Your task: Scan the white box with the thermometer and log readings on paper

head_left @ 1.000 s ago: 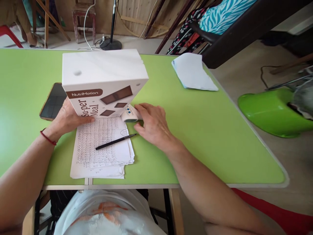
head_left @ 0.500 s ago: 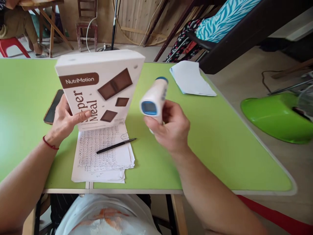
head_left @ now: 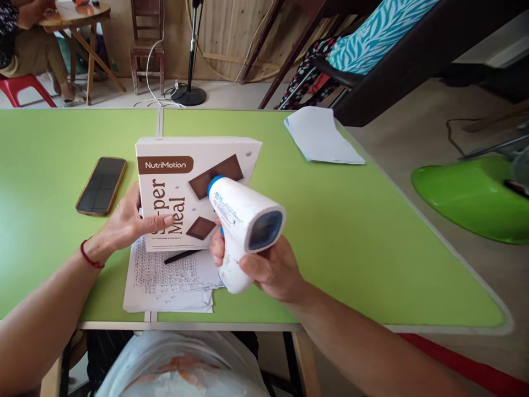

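Observation:
My left hand [head_left: 128, 220] grips the lower left side of a white box [head_left: 165, 187] printed "NutriMotion" and "Meal", its thumb across the front. Brown bars are pictured on the box, which stands tilted above written papers [head_left: 165, 281]. In my right hand [head_left: 273, 267] is a white and blue infrared thermometer [head_left: 243, 220] shaped like a pistol. Its blue nose overlaps the box front in view; whether they touch I cannot tell. The dark display faces back toward me. A black pen [head_left: 179, 257] lies on the papers, partly hidden by the box.
A phone [head_left: 101, 186] lies left of the box on the green table [head_left: 351, 248]. White sheets [head_left: 322, 135] rest near the far right edge. Beyond the table are a stand [head_left: 189, 94], a wooden chair [head_left: 147, 47] and a seated person [head_left: 37, 49]. A green plastic seat [head_left: 467, 198] stands at right.
The box has come down and right, closer to the papers. My right hand has turned the thermometer to the left and lowered it, bringing its nose over the box front.

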Tool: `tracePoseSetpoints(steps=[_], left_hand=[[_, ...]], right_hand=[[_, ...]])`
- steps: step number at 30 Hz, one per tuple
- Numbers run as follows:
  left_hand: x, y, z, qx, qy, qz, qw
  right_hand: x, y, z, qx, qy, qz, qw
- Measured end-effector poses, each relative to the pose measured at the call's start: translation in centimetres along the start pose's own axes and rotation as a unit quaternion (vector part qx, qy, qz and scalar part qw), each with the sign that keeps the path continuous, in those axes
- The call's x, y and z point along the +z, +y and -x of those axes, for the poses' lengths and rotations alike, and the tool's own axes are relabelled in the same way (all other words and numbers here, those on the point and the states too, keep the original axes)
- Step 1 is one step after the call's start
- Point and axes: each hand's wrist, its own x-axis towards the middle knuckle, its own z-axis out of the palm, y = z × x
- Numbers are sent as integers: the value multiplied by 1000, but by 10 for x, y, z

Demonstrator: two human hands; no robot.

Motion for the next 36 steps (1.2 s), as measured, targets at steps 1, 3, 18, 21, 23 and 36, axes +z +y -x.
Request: tracePoseSetpoints(steps=[1, 3, 18, 21, 23, 36], left_hand=[[-1, 0, 0, -2, -4, -1, 1000], [-2, -1, 0, -13, -9, -5, 1000], [-5, 1, -2, -10, -26, -9, 1000], [-5, 1, -2, 1, -34, -7, 999], [-5, 1, -2, 2, -31, -6, 1000], [-9, 4, -2, -30, -56, -28, 998]], right_hand=[[2, 0, 0, 7, 6, -4, 1000], [5, 0, 0, 9, 17, -7, 1000], [8, 4, -1, 10, 2, -48, 999], [8, 4, -1, 4, 2, -38, 999], [8, 4, -2, 3, 3, -38, 999], [8, 6, 0, 3, 3, -56, 998]])
